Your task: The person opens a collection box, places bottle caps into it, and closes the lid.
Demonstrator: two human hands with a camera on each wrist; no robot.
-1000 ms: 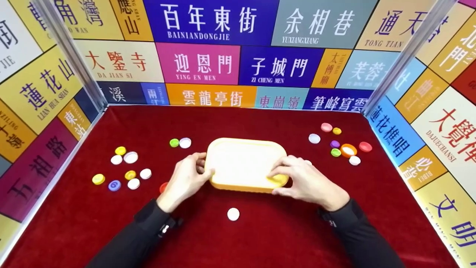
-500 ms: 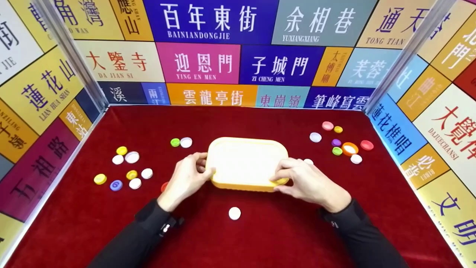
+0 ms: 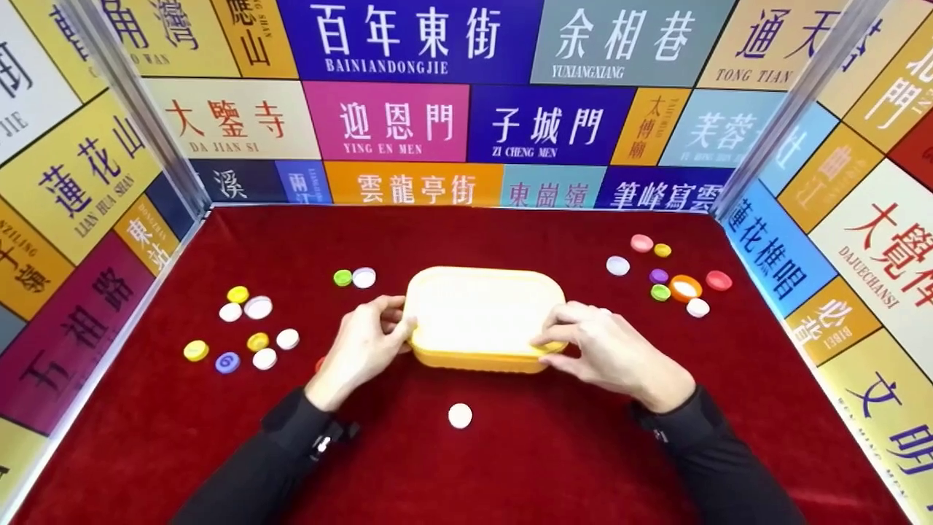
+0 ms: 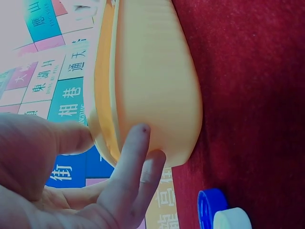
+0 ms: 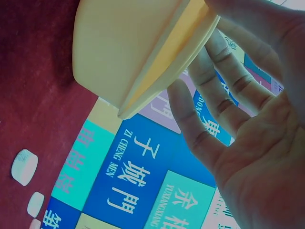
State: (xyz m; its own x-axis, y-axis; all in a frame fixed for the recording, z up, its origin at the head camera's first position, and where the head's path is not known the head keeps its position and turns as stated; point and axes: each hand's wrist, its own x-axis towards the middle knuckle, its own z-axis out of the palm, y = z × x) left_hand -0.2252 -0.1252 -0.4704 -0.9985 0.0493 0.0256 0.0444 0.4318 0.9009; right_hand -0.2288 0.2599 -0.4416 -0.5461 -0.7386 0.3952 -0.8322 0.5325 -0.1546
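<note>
Nearest lies a lone white plastic bottle cap (image 3: pixel 459 415) on the red felt worktop (image 3: pixel 510 467), well apart from both hands. Just beyond it, the left hand (image 3: pixel 357 350) and right hand (image 3: pixel 612 354) flank the oblong yellow plastic box with its pale lid (image 3: pixel 482 317), which sits mid-worktop. The left fingers (image 4: pixel 131 157) curl round the box's left end, thumb on the rim. The right fingers (image 5: pixel 209 143) are spread and bent at the right near corner, thumb on top of the lid's edge. It looks like the lid is being worked at that corner. Best to keep the left grip firm on the base so only the lid gives. Farther off, loose coloured caps lie left (image 3: pixel 248 328) and right (image 3: pixel 670 281).
</note>
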